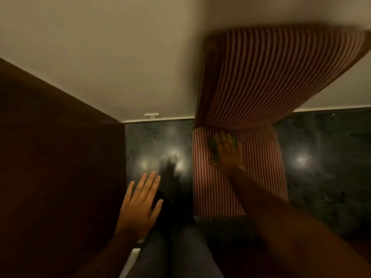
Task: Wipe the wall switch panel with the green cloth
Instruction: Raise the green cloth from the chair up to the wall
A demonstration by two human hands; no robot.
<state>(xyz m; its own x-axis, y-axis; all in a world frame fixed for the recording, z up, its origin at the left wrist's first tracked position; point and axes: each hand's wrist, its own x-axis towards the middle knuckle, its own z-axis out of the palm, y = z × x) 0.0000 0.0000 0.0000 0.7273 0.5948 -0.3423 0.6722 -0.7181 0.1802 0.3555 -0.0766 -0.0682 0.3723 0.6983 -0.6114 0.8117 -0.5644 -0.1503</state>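
The green cloth [214, 147] lies on the seat of a red-and-white striped chair [259, 167]. My right hand [227, 152] rests flat on top of the cloth with fingers spread, covering most of it; whether it grips the cloth is unclear. My left hand [140, 203] hangs open over the dark floor, fingers apart and holding nothing. No wall switch panel is in view, only a small white fitting [152, 115] low on the wall by the skirting.
A dark brown wooden surface [56, 167] fills the left side. The striped chair back [281, 77] leans against the pale wall [120, 57]. A glossy dark marble floor [158, 145] lies below. My legs in dark trousers [176, 253] stand at the bottom centre.
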